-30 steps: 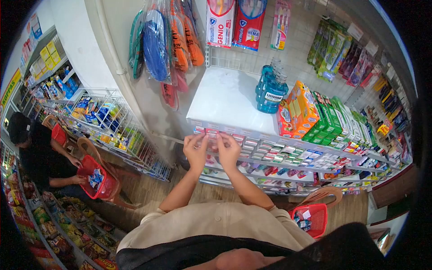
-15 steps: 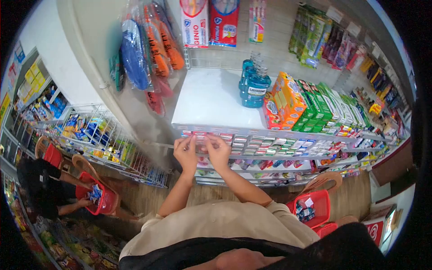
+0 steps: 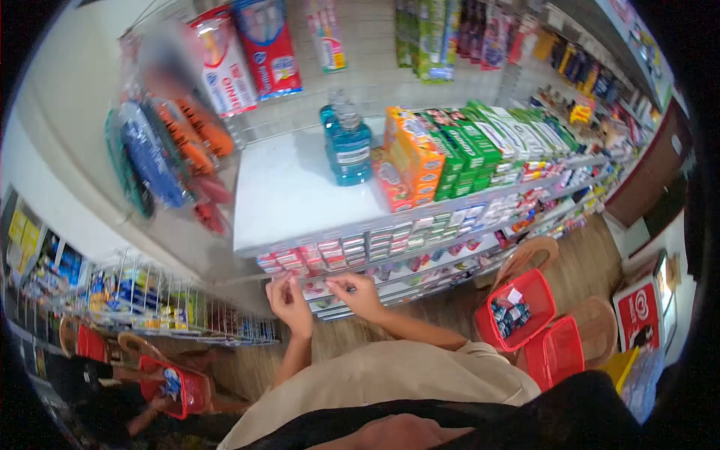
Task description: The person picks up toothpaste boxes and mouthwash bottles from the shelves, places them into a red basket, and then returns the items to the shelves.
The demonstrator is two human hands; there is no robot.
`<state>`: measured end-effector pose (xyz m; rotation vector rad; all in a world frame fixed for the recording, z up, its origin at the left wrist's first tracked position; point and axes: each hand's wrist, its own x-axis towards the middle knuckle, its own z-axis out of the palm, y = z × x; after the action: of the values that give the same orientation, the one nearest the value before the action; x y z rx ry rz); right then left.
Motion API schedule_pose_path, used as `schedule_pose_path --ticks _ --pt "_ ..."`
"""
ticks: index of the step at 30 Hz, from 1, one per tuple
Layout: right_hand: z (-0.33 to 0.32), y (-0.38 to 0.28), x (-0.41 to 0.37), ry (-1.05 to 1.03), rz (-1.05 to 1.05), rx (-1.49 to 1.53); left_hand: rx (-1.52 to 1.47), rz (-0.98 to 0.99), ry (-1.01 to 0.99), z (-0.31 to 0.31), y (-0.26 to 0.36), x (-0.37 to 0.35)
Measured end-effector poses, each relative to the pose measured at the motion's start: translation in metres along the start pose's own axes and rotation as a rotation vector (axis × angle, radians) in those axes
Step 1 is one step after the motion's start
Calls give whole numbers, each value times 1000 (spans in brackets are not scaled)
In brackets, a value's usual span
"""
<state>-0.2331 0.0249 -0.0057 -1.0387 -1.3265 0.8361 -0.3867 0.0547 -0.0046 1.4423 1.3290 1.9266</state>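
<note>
My left hand (image 3: pixel 291 306) is just below the left end of the row of small soap-like boxes (image 3: pixel 304 259). Its fingers are loosely bent and apart, and nothing shows in them. To the right is my right hand (image 3: pixel 358 297), its thumb and forefinger bent toward the left with a gap between them and no object visible. The boxes stand in short stacks, red and pink at the left, under the white shelf (image 3: pixel 292 180). On that shelf are blue-green mouthwash bottles (image 3: pixel 351 154), orange boxes (image 3: pixel 414 157) and green boxes (image 3: pixel 461 154).
Red baskets (image 3: pixel 555 352) rest on brown chairs (image 3: pixel 600 330) at my right. Packaged slippers (image 3: pixel 157 157) and toothbrush packs (image 3: pixel 225 67) hang above the shelf. A wire rack (image 3: pixel 180 300) stands left. Beyond it, a person in black (image 3: pixel 90 390) reaches into another red basket (image 3: pixel 196 390).
The view has turned right, showing more of the baskets and chairs. Both my hands have drawn back and down from the small boxes, and they are a little farther apart.
</note>
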Motion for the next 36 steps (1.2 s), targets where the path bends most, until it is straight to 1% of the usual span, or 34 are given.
schedule_pose_path --ticks 1,3,4,5,7,8,9,11,12,13,15,16,18,21,23,24,25,26,27,29,30,32,33,34,36 --pt "-10 6 -8 29 1 -8 -14 1 -27 3 7 -6" --pt "-30 20 -21 108 67 -11 -23 8 -184 15 27 -15" --pt "-39 26 -28 161 120 84 -61 73 -231 24 30 -17" --pt "-50 22 -33 180 118 78 -74 74 -247 31 41 -17" --pt "-70 6 -41 275 206 108 -21 229 -411 44 69 -13" --pt "-78 11 -46 292 257 175 -58 265 -440 52 76 -10" --pt "-87 15 -52 299 256 169 -67 264 -444 63 85 -6" --pt "-106 14 -61 313 265 35 -125 440 -451 88 111 4" --pt "-116 14 -65 318 264 31 -125 419 -494 97 119 7" --pt "-125 14 -70 314 248 18 -129 420 -497 110 126 9" --pt "-143 18 -77 306 230 5 -151 407 -426 137 141 13" --pt "-153 21 -79 318 233 -13 -150 407 -423 150 147 14" --pt "-174 26 -85 316 238 -31 -179 344 -435 173 160 15" --pt "-213 26 -88 302 213 -41 -150 294 -380 206 190 12" --pt "-243 20 -89 312 182 -122 -136 307 -338 229 196 8" --pt "-257 15 -90 289 177 -124 -214 234 -327 239 207 5" --pt "-270 11 -91 321 207 -85 -292 162 -314 248 214 3" --pt "-283 9 -93 353 240 -45 -206 231 -274 258 212 6" --pt "-296 15 -96 331 241 -45 -195 228 -255 265 208 7" --pt "-321 29 -100 333 170 -196 -67 319 -183 275 203 7" --pt "-331 32 -102 316 168 -191 -10 387 -133 278 203 6" --pt "-349 38 -106 330 170 -168 -19 361 -115 282 204 5" --pt "-357 45 -108 306 167 -160 -40 336 -106 283 207 4" --pt "-365 56 -110 309 173 -145 -109 252 -139 282 211 1" --pt "-380 73 -112 287 177 -150 -87 257 -110 283 208 1"
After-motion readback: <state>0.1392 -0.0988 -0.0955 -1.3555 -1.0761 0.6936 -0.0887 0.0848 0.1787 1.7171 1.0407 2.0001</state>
